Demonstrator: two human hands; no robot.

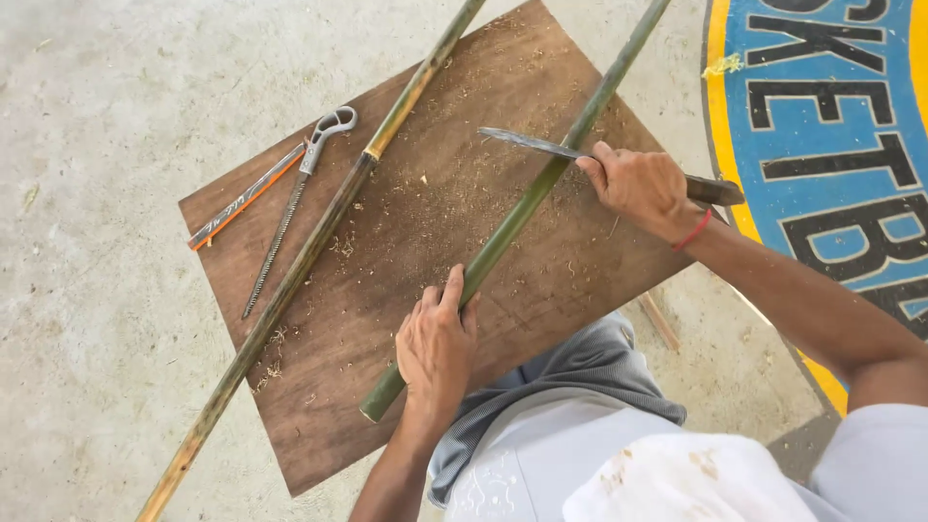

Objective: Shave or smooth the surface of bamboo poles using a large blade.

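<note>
- While the left hand [437,346] presses down on the green bamboo stalk [527,203], its fingers lie flat and nearly straight along the stalk, thumb on one side, pinning it rather than wrapping fully around it.
- This green stalk runs slantwise across the brown wooden board [387,242], its cut end [379,401] near the person's knee and its far end passing out of view at the top.
- At the far side, the right hand [640,188] is closed in a tight fist around the handle of a long knife [541,145], with a red band on the wrist.
- The dark handle end sticks out behind the fist, and the grey blade reaches leftward, crossing the green stalk and touching it where the two meet.
- Beside it, well to the left, a second bamboo pole [309,253] lies on the board at a similar slant, yellowish near the top, dull green-brown lower down, and it runs off the board onto the concrete floor [97,116].
- Left of that pole, a thin round file with a metal loop handle [295,203] rests on the board.
- Just beside the file lies a narrow saw blade with an orange edge [246,196].
- Fine shavings and dust are scattered over the board.
- A painted blue and yellow floor marking [822,97] shows at the right.
- The person's grey shorts and white shirt fill the bottom edge.
</note>
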